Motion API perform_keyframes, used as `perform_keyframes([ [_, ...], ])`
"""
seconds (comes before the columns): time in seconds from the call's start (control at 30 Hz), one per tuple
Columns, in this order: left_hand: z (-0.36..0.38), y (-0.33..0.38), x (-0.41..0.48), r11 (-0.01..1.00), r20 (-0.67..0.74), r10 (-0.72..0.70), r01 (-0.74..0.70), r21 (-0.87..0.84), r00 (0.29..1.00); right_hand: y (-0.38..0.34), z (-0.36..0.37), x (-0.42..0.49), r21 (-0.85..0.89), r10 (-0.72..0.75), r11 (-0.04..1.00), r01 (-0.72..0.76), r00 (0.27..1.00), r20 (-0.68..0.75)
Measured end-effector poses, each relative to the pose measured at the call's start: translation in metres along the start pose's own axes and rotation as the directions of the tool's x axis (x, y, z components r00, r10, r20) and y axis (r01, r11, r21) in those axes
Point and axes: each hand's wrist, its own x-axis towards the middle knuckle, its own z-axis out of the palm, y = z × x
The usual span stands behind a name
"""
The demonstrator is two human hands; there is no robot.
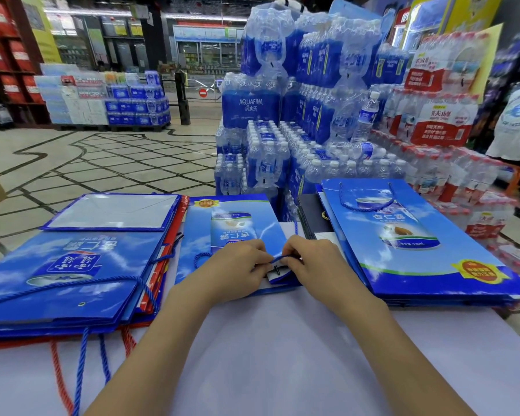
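Note:
A flat blue paper gift bag (231, 223) lies in the middle of the white table (282, 340), its top edge toward me. My left hand (237, 265) and my right hand (309, 259) meet at that edge. Both pinch the bag's blue rope handle (278, 259), which arches between the fingertips above a small dark eyelet. The folded top edge of the bag is lifted slightly between the hands. Another loop of the blue rope shows to the left of my left hand.
A stack of flat blue and red bags (72, 265) lies on the left, rope handles trailing toward me. Another stack of blue bags (418, 235) lies on the right. Behind the table stand piled packs of bottled water (297, 115). A person (517, 130) stands far right.

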Motion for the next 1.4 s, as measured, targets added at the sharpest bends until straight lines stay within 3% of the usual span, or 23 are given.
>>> perform_keyframes([
  [0.1, 0.001, -0.005, -0.001, 0.996, -0.047, -0.038, 0.034, -0.088, 0.998, -0.005, 0.003, 0.001, 0.021, 0.03, 0.999, -0.028, 0.998, -0.061],
  [0.23, 0.002, -0.003, 0.002, 0.997, -0.09, -0.059, 0.054, -0.055, 0.994, -0.013, -0.001, -0.001, -0.164, -0.04, 0.986, -0.001, 0.969, -0.243],
  [0.33, 0.004, -0.004, 0.002, 0.997, -0.102, -0.044, 0.037, -0.066, 0.994, -0.016, 0.002, -0.002, -0.236, 0.054, 0.969, -0.075, 0.994, -0.092],
  [0.4, 0.006, -0.005, 0.001, 0.998, -0.076, -0.02, 0.015, -0.066, 0.997, -0.015, 0.007, -0.001, -0.175, 0.137, 0.975, -0.136, 0.991, -0.008],
  [0.67, 0.007, -0.005, 0.005, 0.999, -0.082, 0.034, -0.034, -0.002, 0.996, -0.02, 0.013, 0.001, -0.064, 0.22, 0.972, -0.224, 0.973, -0.062],
  [0.8, 0.008, -0.001, 0.004, 0.997, -0.01, -0.073, 0.073, 0.028, 0.997, -0.02, 0.012, 0.002, -0.008, 0.249, 0.968, -0.249, 0.968, 0.002],
  [0.93, 0.006, -0.005, 0.002, 0.994, -0.032, -0.108, 0.107, -0.035, 0.994, -0.019, 0.012, 0.001, -0.067, 0.173, 0.983, -0.169, 0.984, 0.047],
  [1.13, 0.003, -0.004, 0.0, 0.977, -0.041, -0.097, 0.088, -0.196, 0.994, -0.016, 0.006, 0.0, -0.3, -0.112, 0.951, 0.07, 0.986, -0.126],
  [1.23, 0.002, -0.004, -0.001, 0.967, -0.031, -0.113, 0.102, -0.235, 0.993, -0.015, 0.008, 0.0, -0.258, -0.135, 0.963, 0.081, 0.97, -0.201],
  [1.4, 0.003, -0.007, -0.002, 0.942, -0.003, -0.107, 0.1, -0.319, 0.994, -0.006, 0.004, 0.0, -0.112, -0.079, 0.991, 0.072, 0.995, -0.064],
])
